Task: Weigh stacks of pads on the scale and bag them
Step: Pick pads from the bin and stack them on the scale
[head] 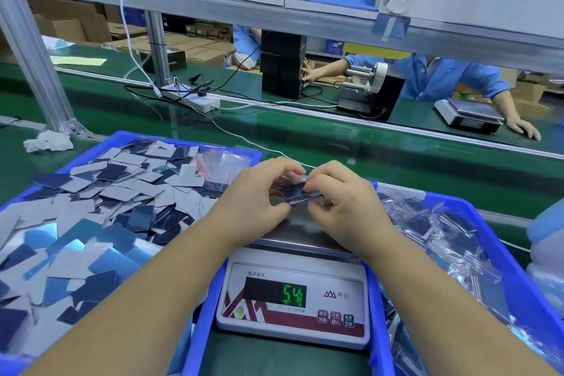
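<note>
Head view: both hands, left hand (254, 197) and right hand (341, 195), pinch pad stack (297, 192) just above scale (293, 296), reading about 5.4. Weighing step; bagging likely next.

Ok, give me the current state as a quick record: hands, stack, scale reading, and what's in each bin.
left hand: pinches the left end of the stack of pads
right hand: pinches the right end of the same stack
stack of pads: small, dark blue on top, held over the scale pan; contact with the pan cannot be told
scale: green display shows 5.4, last digit unclear
left bin: blue, holds loose grey and blue pads, plus empty clear bags at the back
right bin: blue, holds bagged stacks
</note>
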A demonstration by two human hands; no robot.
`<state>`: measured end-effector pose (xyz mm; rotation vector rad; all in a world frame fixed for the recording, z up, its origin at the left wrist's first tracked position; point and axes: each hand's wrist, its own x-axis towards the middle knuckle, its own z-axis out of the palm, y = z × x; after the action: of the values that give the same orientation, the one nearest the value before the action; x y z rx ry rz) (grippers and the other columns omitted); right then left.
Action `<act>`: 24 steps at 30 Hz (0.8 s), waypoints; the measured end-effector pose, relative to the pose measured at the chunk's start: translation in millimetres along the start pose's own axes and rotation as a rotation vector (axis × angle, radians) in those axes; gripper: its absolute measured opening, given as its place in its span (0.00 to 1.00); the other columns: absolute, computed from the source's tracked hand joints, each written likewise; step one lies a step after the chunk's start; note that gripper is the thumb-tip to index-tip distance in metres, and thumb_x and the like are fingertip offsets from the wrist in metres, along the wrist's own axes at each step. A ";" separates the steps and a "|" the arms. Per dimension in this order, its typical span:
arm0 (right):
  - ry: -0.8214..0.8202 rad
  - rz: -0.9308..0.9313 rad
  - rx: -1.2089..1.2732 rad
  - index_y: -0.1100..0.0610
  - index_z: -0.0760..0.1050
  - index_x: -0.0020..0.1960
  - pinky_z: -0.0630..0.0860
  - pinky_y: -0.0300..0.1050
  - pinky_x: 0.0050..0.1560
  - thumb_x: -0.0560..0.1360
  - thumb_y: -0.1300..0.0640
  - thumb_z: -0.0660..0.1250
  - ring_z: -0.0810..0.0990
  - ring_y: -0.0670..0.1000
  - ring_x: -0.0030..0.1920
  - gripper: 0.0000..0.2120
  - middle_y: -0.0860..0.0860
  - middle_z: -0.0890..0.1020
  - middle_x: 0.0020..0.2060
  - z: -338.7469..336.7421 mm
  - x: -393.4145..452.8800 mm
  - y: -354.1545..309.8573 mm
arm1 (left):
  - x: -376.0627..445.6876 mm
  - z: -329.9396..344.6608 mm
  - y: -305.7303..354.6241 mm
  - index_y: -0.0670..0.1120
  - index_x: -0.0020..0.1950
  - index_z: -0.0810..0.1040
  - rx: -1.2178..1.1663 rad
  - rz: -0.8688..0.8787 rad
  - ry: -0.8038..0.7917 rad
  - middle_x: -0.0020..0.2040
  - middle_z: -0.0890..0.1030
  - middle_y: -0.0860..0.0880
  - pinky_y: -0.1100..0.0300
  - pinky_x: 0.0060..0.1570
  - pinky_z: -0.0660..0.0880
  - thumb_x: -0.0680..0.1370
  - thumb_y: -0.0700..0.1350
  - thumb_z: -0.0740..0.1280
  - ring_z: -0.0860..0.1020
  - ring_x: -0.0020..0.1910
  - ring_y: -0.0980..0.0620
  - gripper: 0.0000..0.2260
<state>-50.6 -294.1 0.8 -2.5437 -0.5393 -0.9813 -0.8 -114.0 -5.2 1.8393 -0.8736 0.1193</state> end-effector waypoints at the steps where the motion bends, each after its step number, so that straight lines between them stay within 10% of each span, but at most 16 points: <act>1: 0.031 -0.006 0.002 0.59 0.80 0.43 0.74 0.46 0.31 0.63 0.69 0.71 0.72 0.49 0.35 0.11 0.51 0.80 0.45 0.9 -0.4 0.1 | 0.0 -0.7 -0.5 0.55 0.54 0.76 0.026 0.027 0.030 0.52 0.81 0.52 0.67 0.54 0.76 0.68 0.27 0.66 0.80 0.53 0.57 0.25; 10: -0.083 0.124 0.077 0.55 0.80 0.44 0.63 0.28 0.38 0.66 0.62 0.73 0.69 0.40 0.35 0.08 0.39 0.70 0.33 -3.9 -0.1 2.8 | -0.2 -4.6 -3.4 0.53 0.48 0.83 0.202 -0.006 0.063 0.43 0.83 0.60 0.66 0.51 0.74 0.72 0.40 0.74 0.78 0.48 0.61 0.09; 18: -0.319 0.343 0.044 0.49 0.82 0.52 0.64 0.34 0.47 0.72 0.57 0.72 0.76 0.45 0.48 0.10 0.42 0.80 0.43 15.9 3.8 0.5 | 2.4 3.7 -5.8 0.56 0.59 0.83 0.410 -0.162 -0.059 0.52 0.85 0.56 0.56 0.57 0.74 0.75 0.44 0.71 0.79 0.54 0.55 0.14; 22: -0.265 0.397 0.051 0.47 0.82 0.51 0.64 0.33 0.43 0.71 0.57 0.72 0.74 0.41 0.43 0.10 0.40 0.83 0.45 11.9 3.6 0.3 | 5.0 -13.2 -6.6 0.59 0.59 0.83 0.125 -0.201 -0.057 0.57 0.83 0.62 0.70 0.56 0.72 0.71 0.47 0.69 0.78 0.56 0.67 0.18; 24: -0.302 0.443 0.059 0.45 0.80 0.48 0.65 0.33 0.41 0.71 0.56 0.72 0.74 0.41 0.41 0.09 0.39 0.81 0.41 7.3 4.5 1.8 | 11.5 -31.3 -13.5 0.57 0.51 0.85 -0.079 -0.251 0.213 0.51 0.85 0.56 0.66 0.48 0.76 0.72 0.41 0.66 0.81 0.50 0.59 0.15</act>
<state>-42.6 -291.3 -1.5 -2.6065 -0.0659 -0.4242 25.4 -91.1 3.6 1.8077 -0.4898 0.1179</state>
